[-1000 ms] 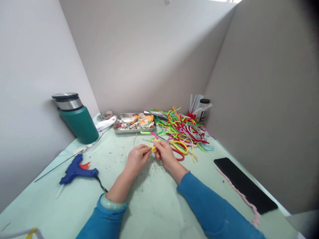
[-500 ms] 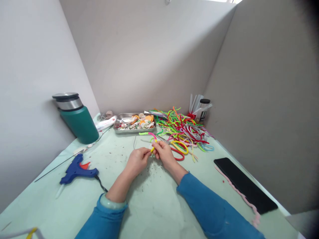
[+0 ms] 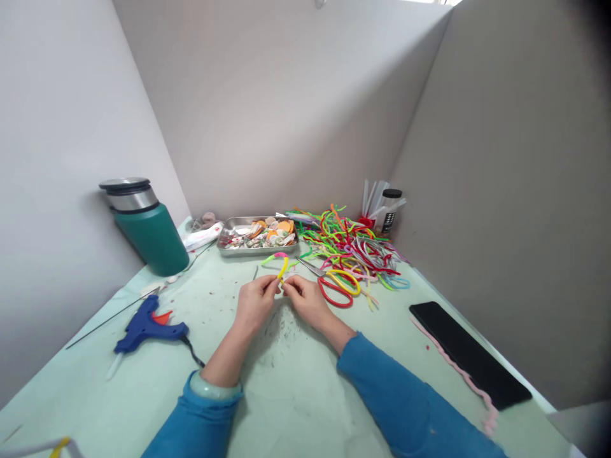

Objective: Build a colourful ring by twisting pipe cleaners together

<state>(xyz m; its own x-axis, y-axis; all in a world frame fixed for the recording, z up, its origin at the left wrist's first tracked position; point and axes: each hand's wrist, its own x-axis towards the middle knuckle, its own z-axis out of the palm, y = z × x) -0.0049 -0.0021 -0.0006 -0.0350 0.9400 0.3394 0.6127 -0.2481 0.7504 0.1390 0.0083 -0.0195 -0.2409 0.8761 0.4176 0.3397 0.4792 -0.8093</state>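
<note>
A bent pipe cleaner (image 3: 283, 266) stands up between my hands, green at its far end, then pink, then yellow toward me. My left hand (image 3: 254, 304) is closed, thumb and finger pinching the yellow part. My right hand (image 3: 310, 301) is closed too, its fingertips at the lower end of the yellow part; the exact contact is partly hidden by the fingers. Just beyond the right hand lie scissors (image 3: 335, 296) with one red and one yellow handle loop, blades pointing up and left.
Behind the hands are a metal tray (image 3: 252, 253) of small pieces and a pipe cleaner heap (image 3: 353, 245). On the left are a green bottle (image 3: 153, 238) and a blue glue gun (image 3: 150, 326). A black phone-like slab (image 3: 470, 353) and a pink fuzzy strip (image 3: 453, 366) lie right.
The pipe cleaner has shifted left and tilts differently. My right hand has slid left and down toward its lower end, uncovering more of the scissors. My left hand has moved slightly left.
</note>
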